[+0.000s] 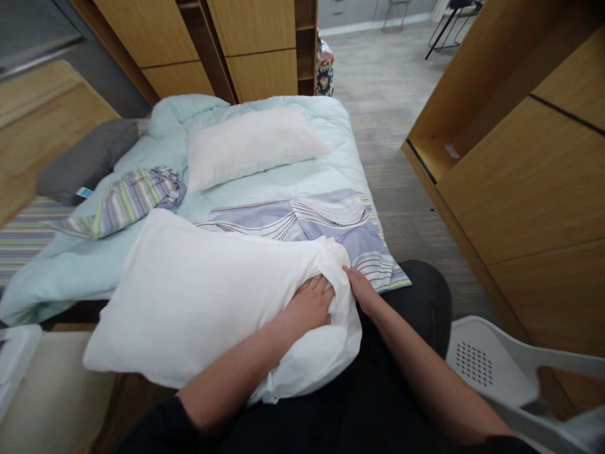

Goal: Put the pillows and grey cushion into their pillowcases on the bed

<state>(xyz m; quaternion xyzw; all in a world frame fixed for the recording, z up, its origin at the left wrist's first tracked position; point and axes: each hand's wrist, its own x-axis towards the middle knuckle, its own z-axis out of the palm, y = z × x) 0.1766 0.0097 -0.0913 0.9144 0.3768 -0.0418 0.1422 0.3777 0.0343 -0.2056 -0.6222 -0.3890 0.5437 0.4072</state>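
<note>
Our left hand [312, 302] flat with fingers spread on the soft white pillow [203, 296], our right hand [362, 290] pinching its bunched cloth edge, grey floor [392, 139] open beyond.

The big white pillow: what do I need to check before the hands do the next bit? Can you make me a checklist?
1. Left hand on the big white pillow: ok, it is at the bunched end.
2. Right hand at the loose white cloth: ok, its fingers are at the edge.
3. Loose white cloth smooth: not ok, it is folded and crumpled.
4. Corners inside the bunched end: cannot tell, cloth hides them.
5. Other pillow out of the way: ok, it lies farther back on the pale blue quilt.
6. Patterned cloth flat: not ok, it has folds.
</note>
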